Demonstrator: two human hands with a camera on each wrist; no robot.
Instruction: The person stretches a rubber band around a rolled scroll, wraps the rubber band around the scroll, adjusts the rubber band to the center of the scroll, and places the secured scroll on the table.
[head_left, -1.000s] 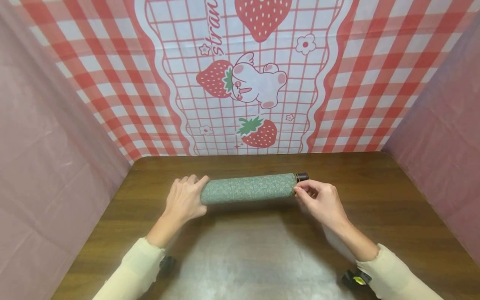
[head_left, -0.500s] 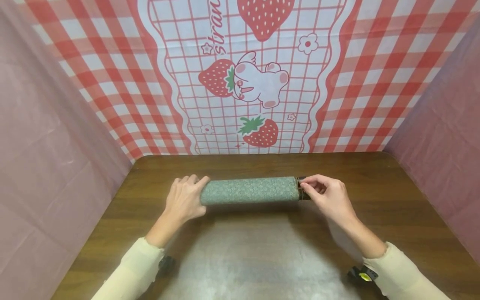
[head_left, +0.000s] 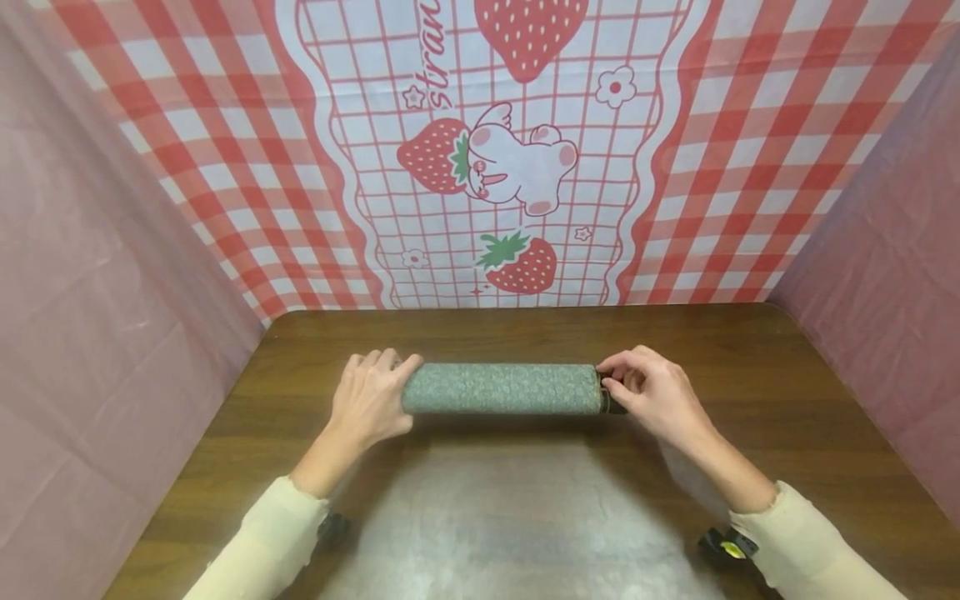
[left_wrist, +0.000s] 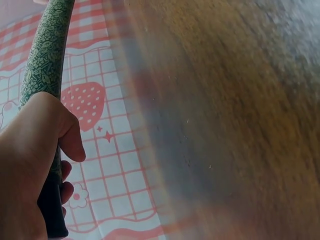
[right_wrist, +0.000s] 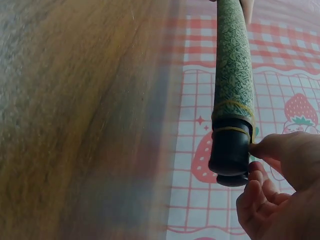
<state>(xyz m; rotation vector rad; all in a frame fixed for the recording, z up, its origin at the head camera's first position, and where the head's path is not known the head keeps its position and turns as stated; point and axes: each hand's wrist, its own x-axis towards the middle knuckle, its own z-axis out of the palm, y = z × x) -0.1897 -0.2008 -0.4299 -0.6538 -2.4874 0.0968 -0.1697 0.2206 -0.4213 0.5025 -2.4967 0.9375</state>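
The right hand (head_left: pixel 660 392) bends in at the wrist, fingers curled, thumb and fingertip pinching a thin yellow band (right_wrist: pixel 234 129) beside a smooth black knob (right_wrist: pixel 229 152). From the head view, this hand hides part of the knob. The left hand (head_left: pixel 371 398) wraps round the other end of the roll (head_left: pixel 502 388), back of the hand uppermost. The roll lies level between both hands, over the far half of the table (head_left: pixel 487 500); it is a long tube covered in green leafy print. Both forearms reach forward in cream sleeves (head_left: pixel 262 533), with a dark device (head_left: pixel 729 546) under the right cuff. The table is brown, wood-grained and glossy. Behind it hangs a red-and-white strawberry cloth (head_left: pixel 510 171), with wrinkled pink curtains (head_left: pixel 105 333) at either side.
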